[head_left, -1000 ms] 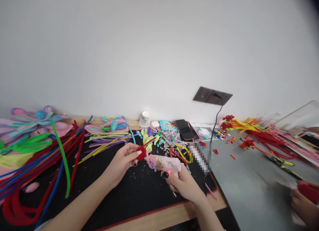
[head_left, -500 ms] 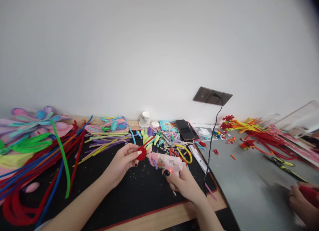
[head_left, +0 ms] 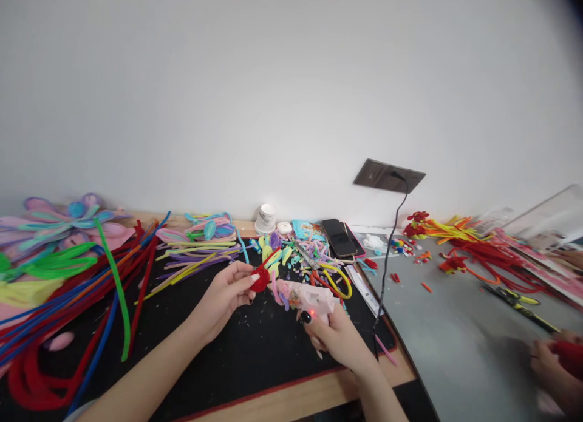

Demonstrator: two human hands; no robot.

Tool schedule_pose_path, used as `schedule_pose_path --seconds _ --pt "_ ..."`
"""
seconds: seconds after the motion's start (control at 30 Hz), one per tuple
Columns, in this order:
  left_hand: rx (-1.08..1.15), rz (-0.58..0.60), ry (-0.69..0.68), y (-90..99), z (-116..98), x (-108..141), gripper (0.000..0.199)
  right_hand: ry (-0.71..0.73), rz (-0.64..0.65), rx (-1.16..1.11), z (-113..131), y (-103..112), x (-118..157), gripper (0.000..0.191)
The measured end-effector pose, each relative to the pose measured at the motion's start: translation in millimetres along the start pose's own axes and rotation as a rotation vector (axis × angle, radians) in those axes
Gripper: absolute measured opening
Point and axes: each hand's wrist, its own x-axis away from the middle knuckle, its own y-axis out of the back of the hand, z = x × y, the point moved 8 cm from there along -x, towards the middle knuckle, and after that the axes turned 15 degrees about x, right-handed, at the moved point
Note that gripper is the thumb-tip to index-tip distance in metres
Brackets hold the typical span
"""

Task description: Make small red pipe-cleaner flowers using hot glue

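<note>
Between the thumb and fingers of my left hand (head_left: 232, 291) is a red fuzzy pipe-cleaner piece (head_left: 260, 280), coiled round, with a straight end sticking up to the right. My right hand (head_left: 325, 331) is wrapped around the handle of a pale pink glue gun (head_left: 314, 297) with a small red light glowing on its side. The gun's nozzle points left and lies close to the red piece; whether they touch I cannot tell. Both hands are above a black mat (head_left: 255, 361) with a red edge.
Long red, blue and green pipe cleaners (head_left: 113, 282) cover the left side. Behind my hands are cut pieces, a paper cup (head_left: 265, 218) and a phone (head_left: 339, 237). A black cord (head_left: 387, 270) runs down from the wall socket (head_left: 389, 176). At right, a co-worker's hand (head_left: 553, 364) is near scissors (head_left: 514, 300).
My hands, the red piece and the glue gun stay almost in place. The view has shifted very slightly, and the co-worker's hands at the right have moved a little.
</note>
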Motion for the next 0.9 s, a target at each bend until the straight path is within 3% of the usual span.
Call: schedule_pose_path --seconds 0.47,0.9 --pt "0.02 0.025 -0.014 1.6 0.9 -1.8 0.024 -0.008 0.0 0.026 -4.4 -4.2 1.3 0.027" --pt "0.001 0.042 -0.009 -0.9 1.0 -1.9 0.025 0.033 -0.077 -0.029 -4.2 11.0 -2.4 0.034"
